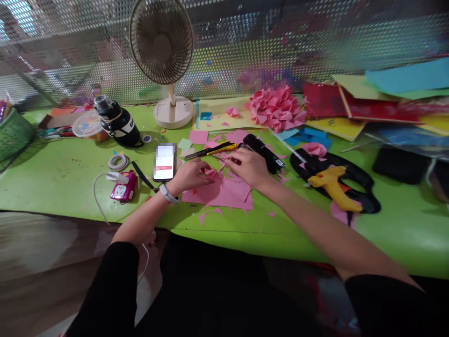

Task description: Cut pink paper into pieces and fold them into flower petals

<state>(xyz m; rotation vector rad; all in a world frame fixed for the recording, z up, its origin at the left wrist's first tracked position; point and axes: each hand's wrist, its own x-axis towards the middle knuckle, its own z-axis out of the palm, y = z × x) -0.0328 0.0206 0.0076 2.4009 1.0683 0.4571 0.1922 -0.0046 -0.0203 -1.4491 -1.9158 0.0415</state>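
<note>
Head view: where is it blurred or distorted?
Head view: wide-angle distortion bows the green table; the paper stack far right is smeared; the phone screen is pixelated; left hand and right hand on the pink paper look sharp.

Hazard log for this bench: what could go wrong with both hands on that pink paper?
The yellow-handled cutting tool lies just beyond the left hand and right hand on the pink paper sheet; a stray reach might meet its blade.
The yellow plastic glue gun sits near the right forearm; if hot, it could burn.
</note>
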